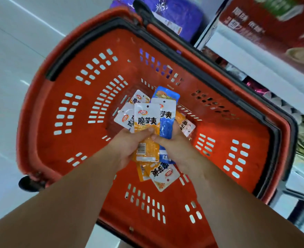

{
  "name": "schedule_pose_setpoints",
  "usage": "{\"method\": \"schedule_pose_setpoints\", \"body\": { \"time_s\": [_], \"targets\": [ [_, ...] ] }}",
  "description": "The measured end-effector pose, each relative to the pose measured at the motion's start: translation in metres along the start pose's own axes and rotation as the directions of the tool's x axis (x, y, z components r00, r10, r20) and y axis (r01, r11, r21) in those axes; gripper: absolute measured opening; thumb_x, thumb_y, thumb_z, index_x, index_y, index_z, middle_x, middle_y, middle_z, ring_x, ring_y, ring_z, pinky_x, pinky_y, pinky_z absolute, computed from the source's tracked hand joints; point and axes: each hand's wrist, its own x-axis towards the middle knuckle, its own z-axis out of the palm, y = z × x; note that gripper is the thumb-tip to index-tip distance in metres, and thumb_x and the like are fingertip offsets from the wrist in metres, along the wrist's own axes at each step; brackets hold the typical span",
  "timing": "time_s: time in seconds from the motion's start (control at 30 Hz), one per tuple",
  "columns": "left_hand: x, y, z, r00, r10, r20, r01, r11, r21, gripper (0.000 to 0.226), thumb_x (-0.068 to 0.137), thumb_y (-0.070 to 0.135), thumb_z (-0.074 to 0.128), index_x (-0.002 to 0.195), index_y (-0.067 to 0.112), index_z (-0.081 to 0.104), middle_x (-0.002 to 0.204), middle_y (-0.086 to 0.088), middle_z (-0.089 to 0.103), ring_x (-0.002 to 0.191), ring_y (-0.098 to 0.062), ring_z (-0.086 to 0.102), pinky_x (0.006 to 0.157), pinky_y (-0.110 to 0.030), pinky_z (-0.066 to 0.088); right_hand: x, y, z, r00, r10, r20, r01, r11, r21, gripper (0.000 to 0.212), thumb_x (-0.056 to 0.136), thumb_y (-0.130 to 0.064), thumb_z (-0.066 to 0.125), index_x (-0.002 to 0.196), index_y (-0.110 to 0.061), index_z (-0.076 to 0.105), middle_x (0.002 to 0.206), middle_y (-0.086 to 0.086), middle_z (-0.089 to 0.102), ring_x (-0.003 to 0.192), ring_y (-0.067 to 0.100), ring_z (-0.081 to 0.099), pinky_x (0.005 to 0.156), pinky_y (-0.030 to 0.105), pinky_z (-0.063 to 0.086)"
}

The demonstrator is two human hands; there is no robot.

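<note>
Both my hands reach down into a red plastic shopping basket on the floor. My left hand pinches an orange-and-white snack packet by its lower half. My right hand grips a blue-and-white snack packet right beside it. Several more small packets lie on the basket bottom: orange ones behind the held pair, one at the right, and one under my wrists.
The basket has a black handle folded along its rim and a wheel at the left. A white store shelf with red boxes and packaged goods stands at the right. Purple packs lie beyond the basket. Pale floor tiles spread left.
</note>
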Motion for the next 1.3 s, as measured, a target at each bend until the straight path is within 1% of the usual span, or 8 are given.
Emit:
{"method": "schedule_pose_setpoints", "body": {
  "time_s": [0.07, 0.17, 0.23, 0.43, 0.63, 0.93, 1.1, 1.3],
  "targets": [
    [-0.001, -0.003, 0.002, 1.0, 0.014, 0.004, -0.015, 1.0, 0.026, 0.043, 0.086, 0.025, 0.084, 0.118, 0.007, 0.062, 0.1, -0.01, 0.081, 0.085, -0.024, 0.079, 0.068, -0.039, 0.064, 0.0, -0.005, -0.003, 0.998, 0.001, 0.065, 0.0, 1.0, -0.022, 0.06, 0.097, -0.021, 0.073, 0.134, -0.05, 0.035, 0.122, -0.032, 0.054, 0.103, -0.017, 0.058, 0.09, 0.018, 0.053],
    [0.001, -0.005, 0.005, 0.997, 0.07, 0.018, -0.07, 0.997, 0.029, 0.036, 0.087, 0.021, 0.084, 0.116, 0.005, 0.07, 0.106, -0.013, 0.079, 0.096, -0.03, 0.078, 0.089, -0.048, 0.062, 0.001, -0.007, -0.007, 0.997, 0.018, 0.069, -0.011, 0.996, -0.088, 0.06, 0.091, -0.022, 0.075, 0.137, -0.047, 0.045, 0.131, -0.017, 0.065, 0.119, 0.004, 0.063, 0.108, 0.039, 0.05],
    [0.002, -0.007, 0.007, 0.996, 0.094, 0.006, -0.094, 0.996, 0.0, 0.04, 0.086, 0.015, 0.084, 0.122, 0.007, 0.067, 0.106, -0.013, 0.079, 0.095, -0.031, 0.078, 0.084, -0.049, 0.064, 0.003, -0.007, -0.009, 0.999, 0.024, 0.049, -0.019, 0.995, -0.098, 0.058, 0.089, -0.024, 0.075, 0.136, -0.046, 0.049, 0.129, -0.017, 0.067, 0.119, 0.008, 0.064, 0.107, 0.043, 0.051],
    [0.0, -0.005, 0.007, 0.991, 0.108, 0.076, -0.106, 0.994, -0.027, 0.035, 0.092, 0.001, 0.073, 0.126, 0.009, 0.065, 0.111, -0.015, 0.078, 0.098, -0.036, 0.076, 0.072, -0.044, 0.064, 0.007, -0.013, -0.015, 0.99, 0.086, -0.115, -0.068, 0.986, 0.15, 0.013, 0.101, -0.034, 0.06, 0.113, -0.033, 0.065, 0.105, -0.006, 0.078, 0.087, 0.011, 0.076, 0.077, 0.034, 0.06],
    [-0.003, 0.0, 0.008, 0.984, 0.131, 0.121, -0.125, 0.99, -0.062, 0.039, 0.09, -0.001, 0.073, 0.127, 0.009, 0.065, 0.11, -0.013, 0.079, 0.096, -0.033, 0.077, 0.075, -0.043, 0.064, 0.016, -0.016, -0.007, 0.965, -0.049, -0.257, 0.07, 0.995, 0.073, 0.02, 0.102, -0.037, 0.064, 0.12, -0.043, 0.059, 0.115, -0.011, 0.075, 0.101, 0.013, 0.074, 0.09, 0.047, 0.062],
    [-0.006, -0.008, 0.004, 0.999, 0.039, 0.026, -0.028, 0.932, -0.362, 0.032, 0.088, 0.004, 0.074, 0.12, 0.007, 0.072, 0.103, -0.014, 0.08, 0.08, -0.028, 0.079, 0.064, -0.042, 0.065, 0.019, -0.016, -0.012, 0.99, 0.005, -0.142, 0.02, 0.985, 0.173, 0.034, 0.084, -0.02, 0.07, 0.117, -0.03, 0.071, 0.113, 0.0, 0.078, 0.108, 0.026, 0.073, 0.1, 0.057, 0.055],
    [-0.008, -0.013, 0.006, 0.995, 0.033, 0.092, 0.0, 0.941, -0.339, 0.046, 0.081, 0.005, 0.075, 0.127, 0.003, 0.07, 0.113, -0.018, 0.077, 0.089, -0.031, 0.077, 0.071, -0.042, 0.065, 0.016, -0.023, -0.007, 0.993, -0.074, -0.087, 0.075, 0.997, 0.008, 0.034, 0.081, -0.022, 0.065, 0.112, -0.037, 0.065, 0.11, -0.009, 0.077, 0.109, 0.018, 0.07, 0.104, 0.048, 0.052],
    [-0.005, -0.007, 0.004, 0.995, 0.021, 0.096, 0.012, 0.946, -0.325, 0.05, 0.075, 0.003, 0.078, 0.124, 0.003, 0.072, 0.122, -0.021, 0.074, 0.103, -0.037, 0.073, 0.088, -0.05, 0.063, 0.013, -0.025, -0.002, 0.993, -0.11, -0.035, 0.11, 0.994, 0.006, 0.039, 0.1, -0.004, 0.053, 0.128, -0.031, 0.055, 0.098, -0.021, 0.074, 0.097, 0.004, 0.07, 0.082, 0.027, 0.056]
  ]
}}
